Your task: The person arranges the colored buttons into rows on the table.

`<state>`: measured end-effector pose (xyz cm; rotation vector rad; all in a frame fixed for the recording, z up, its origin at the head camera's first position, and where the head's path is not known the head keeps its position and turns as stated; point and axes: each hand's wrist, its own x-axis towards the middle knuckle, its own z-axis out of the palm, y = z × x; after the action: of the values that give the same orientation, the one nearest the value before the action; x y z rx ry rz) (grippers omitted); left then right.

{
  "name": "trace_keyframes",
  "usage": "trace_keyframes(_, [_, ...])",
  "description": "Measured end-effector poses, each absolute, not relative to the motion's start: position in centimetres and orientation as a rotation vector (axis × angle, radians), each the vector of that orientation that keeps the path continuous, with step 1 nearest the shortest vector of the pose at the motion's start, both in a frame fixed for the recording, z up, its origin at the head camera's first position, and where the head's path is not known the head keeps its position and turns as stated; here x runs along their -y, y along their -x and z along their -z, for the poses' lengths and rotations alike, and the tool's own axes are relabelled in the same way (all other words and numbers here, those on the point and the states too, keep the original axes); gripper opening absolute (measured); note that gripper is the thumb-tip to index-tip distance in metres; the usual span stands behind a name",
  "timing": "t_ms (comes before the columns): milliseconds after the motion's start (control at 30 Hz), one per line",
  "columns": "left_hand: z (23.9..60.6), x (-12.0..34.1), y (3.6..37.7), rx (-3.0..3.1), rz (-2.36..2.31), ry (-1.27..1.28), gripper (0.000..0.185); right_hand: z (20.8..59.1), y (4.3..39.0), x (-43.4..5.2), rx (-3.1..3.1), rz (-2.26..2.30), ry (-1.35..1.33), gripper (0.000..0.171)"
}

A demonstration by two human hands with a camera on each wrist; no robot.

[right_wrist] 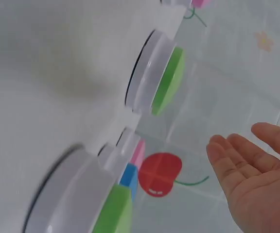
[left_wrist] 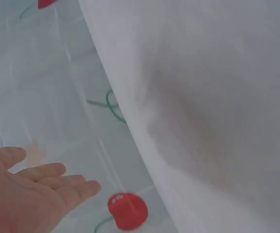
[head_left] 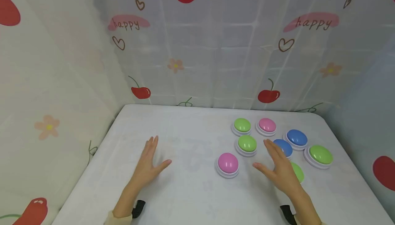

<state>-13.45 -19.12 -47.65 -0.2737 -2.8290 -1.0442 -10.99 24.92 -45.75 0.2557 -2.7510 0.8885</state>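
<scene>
The left hand lies at about 8 o'clock on the white table, fingers straight and together, thumb spread wide toward 3 o'clock; it holds nothing and no button is near it; whether the palm touches the cloth or hangs just over it I cannot tell. The right hand sits at about 4 o'clock, fingers likewise straight, thumb out toward 9 o'clock, holding nothing; it is raised over the cluster of dome buttons, covering part of a blue button at its fingertips and part of a green button at its outer edge; contact with either cannot be told.

At 9 o'clock from the right hand, just beside its thumb, stands a pink button; at 11 o'clock from that hand is another green button; farther toward 12 o'clock sit a third green button and a second pink button side by side; at 2 o'clock lies a second blue button, and at 3 o'clock a fourth green button.

In the right wrist view the open palm shows with relaxed, straight fingers; a green button on its white base is near it, apart. The left wrist view shows straight fingers over bare cloth. A cherry-printed curtain hangs behind the table.
</scene>
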Motion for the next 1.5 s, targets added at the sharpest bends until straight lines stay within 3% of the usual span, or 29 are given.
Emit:
trace_keyframes(233, [48.2,12.4,14.6,2.832,1.550,0.513,0.098,47.3,11.3,-23.0,2.779,-1.237,-0.318,0.077])
trace_keyframes(633, [49.4,6.1,16.8,2.948,1.595,0.741,0.083,48.3,12.8,-21.7,2.852,-1.464,-0.279,0.070])
trace_keyframes(1500, [49.9,2.6,17.5,3.094,1.286,0.749,0.066,49.4,14.1,-20.0,2.866,-1.503,-0.266,0.056])
